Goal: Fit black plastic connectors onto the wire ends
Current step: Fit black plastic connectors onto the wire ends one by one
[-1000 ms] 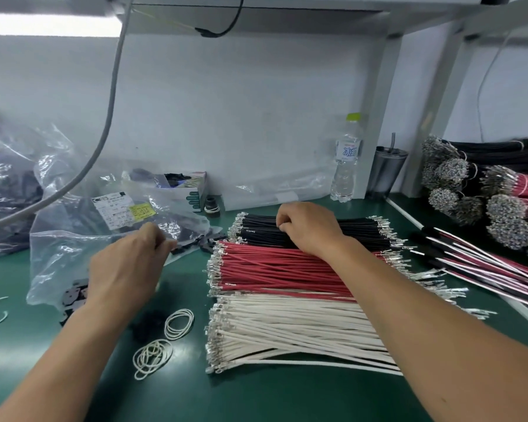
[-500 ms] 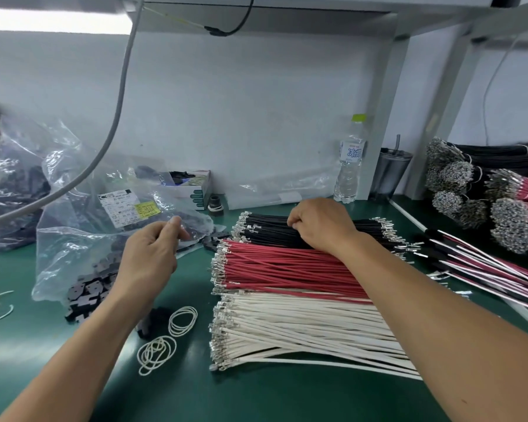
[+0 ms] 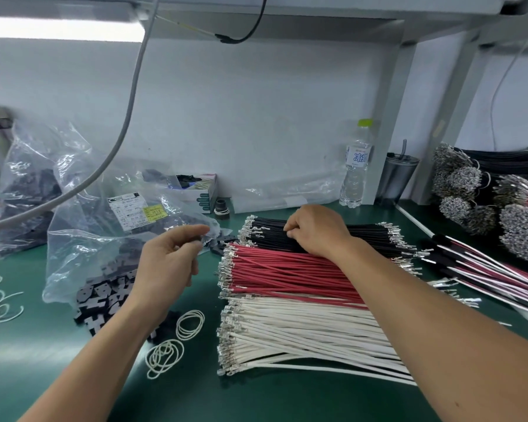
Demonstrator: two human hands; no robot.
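Head view, largest items first. Green bench mat (image 3: 73, 391) carries all stock. Three flat wire stacks at centre, side by side, crimped terminals at both ends: white wires (image 3: 302, 333) nearest the person, red wires (image 3: 287, 269) in the middle, black wires (image 3: 269, 231) at the back. Clear plastic bag (image 3: 83, 254) lies left of the stacks w/ a printed label; black plastic connectors (image 3: 104, 303) spill from its near end onto the mat, a few more lie just beside the red stack's far-left corner. Bundled wire stock (image 3: 482, 196) sits at the far right, w/ loose assembled leads in front of it. Water bottle (image 3: 355, 166) and dark cup (image 3: 398, 175) stand against the back wall. Rubber bands (image 3: 177, 342) lie on the mat between bag and white stack.

Right hand (image 3: 317, 229): rests on the black stack, fingers curled down into the wires; appears to pinch one or more, exact hold not resolvable. Left hand (image 3: 168, 263): raised above the mat beside the bag, thumb and fingertips drawn together; cannot tell whether anything is held.
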